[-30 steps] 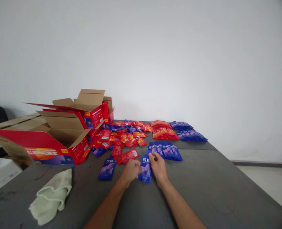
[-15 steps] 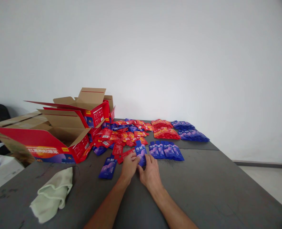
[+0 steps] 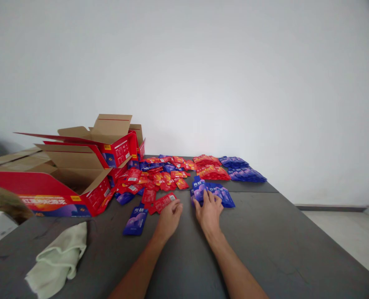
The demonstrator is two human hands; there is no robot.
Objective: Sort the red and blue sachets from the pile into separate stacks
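My right hand (image 3: 210,214) grips the lower part of a blue sachet (image 3: 198,187) with a purple print and white lettering. This sachet lies over the left end of a row of like blue sachets (image 3: 226,197), and the fingers hide its bottom. My left hand (image 3: 169,220) is held over the table to the left, its fingers curled together with nothing visible in them. Just beyond it lies a red sachet (image 3: 164,202) with a barcode label. A single blue sachet (image 3: 135,221) rests flat to its left.
Mixed red and blue sachets (image 3: 158,178) lie heaped behind the hands. Sorted red stacks (image 3: 212,171) and blue stacks (image 3: 247,173) stand at the back right. Open red cartons (image 3: 97,195) fill the left. A pale cloth (image 3: 60,257) lies crumpled on the grey table (image 3: 281,249).
My right hand has carried the blue sachet rightward onto the row's left end. My left hand has let go of it and stays behind. The view has shifted slightly right.
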